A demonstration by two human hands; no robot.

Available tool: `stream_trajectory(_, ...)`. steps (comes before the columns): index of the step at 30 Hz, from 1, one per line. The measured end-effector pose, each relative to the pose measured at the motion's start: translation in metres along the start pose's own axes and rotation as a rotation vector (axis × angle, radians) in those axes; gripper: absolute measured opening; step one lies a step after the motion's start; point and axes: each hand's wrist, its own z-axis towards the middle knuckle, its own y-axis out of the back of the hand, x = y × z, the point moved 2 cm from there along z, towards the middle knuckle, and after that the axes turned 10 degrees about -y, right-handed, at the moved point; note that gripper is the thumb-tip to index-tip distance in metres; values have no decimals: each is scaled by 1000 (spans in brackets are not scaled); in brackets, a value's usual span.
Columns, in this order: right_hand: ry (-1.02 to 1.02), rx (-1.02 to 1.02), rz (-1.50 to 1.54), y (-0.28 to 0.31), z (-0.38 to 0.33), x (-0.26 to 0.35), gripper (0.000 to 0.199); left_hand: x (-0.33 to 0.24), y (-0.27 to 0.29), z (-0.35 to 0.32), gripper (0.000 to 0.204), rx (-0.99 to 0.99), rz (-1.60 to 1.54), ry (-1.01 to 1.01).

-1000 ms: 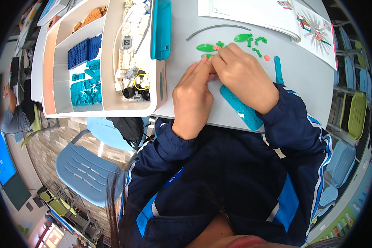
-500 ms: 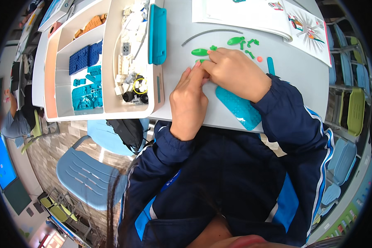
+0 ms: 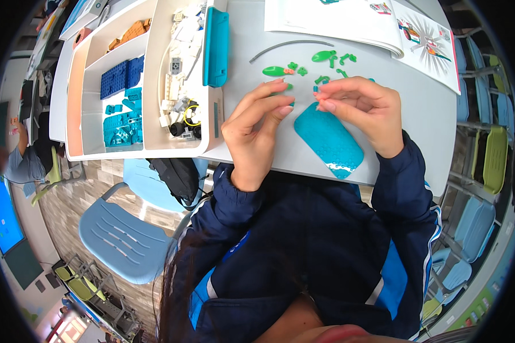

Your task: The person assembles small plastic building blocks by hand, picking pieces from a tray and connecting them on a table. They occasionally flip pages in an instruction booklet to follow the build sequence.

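Your L hand (image 3: 249,128) and R hand (image 3: 375,108) are apart, both raised over the near-middle of the grey table (image 3: 246,28). R: thumb & index pinch a small teal bit (image 3: 315,89), w/ a coral speck just below, prob. part of the same pc. L: fingers curled, thumb near index; green & teal specks show at the tips, but can't tell if you're gripping them.

Teal plate (image 3: 329,137) lies flat btwn your hands, slightly to the R, its far end just under your R fingertips. Green leaf (image 3: 273,71) is far L of it, near the grey tube (image 3: 292,43); small green stem (image 3: 322,80) is just beyond your R fingertips. White box (image 3: 171,152) is at L, open booklet (image 3: 337,23) far R.

Step in hand, I'd judge: handling tiny pcs, fingertip work. Next move prob. calls for a light, steady pinch & a clear view past your fingers.
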Motion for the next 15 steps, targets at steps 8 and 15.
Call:
stream_trajectory(8, 105, 73, 170, 7, -3, -22, 16, -7, -22, -4, 19, -7, -142, 70)
stream_trajectory(15, 110, -6, 139, 5, -7, -27, 16, -9, -33, -8, 15, -73, -183, 26)
